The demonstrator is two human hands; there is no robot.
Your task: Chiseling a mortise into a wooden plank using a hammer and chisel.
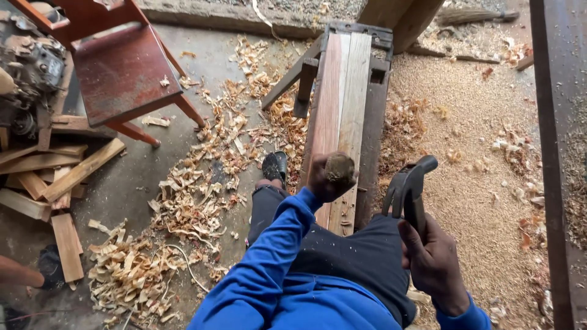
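Note:
My left hand (pixel 323 181) is closed around the worn wooden butt of a tool (pixel 339 168), held upright over the planks (pixel 339 104) on a narrow dark bench (pixel 371 140); its lower part is hidden by my fist. To the right, my right hand (pixel 433 260) grips a claw hammer (pixel 408 186), head raised level with the tool's top and a hand's width to its right. I sit astride the bench in blue sleeves and dark trousers, my left foot in a black sandal (pixel 274 166) on the floor.
Wood shavings (pixel 195 195) litter the concrete floor on the left; sawdust (pixel 477 153) covers the ground on the right. A red wooden chair (pixel 119 67) stands at upper left beside stacked offcuts (pixel 49 177). Another person's arm (pixel 18 272) enters at lower left. A dark beam (pixel 559 153) runs down the right edge.

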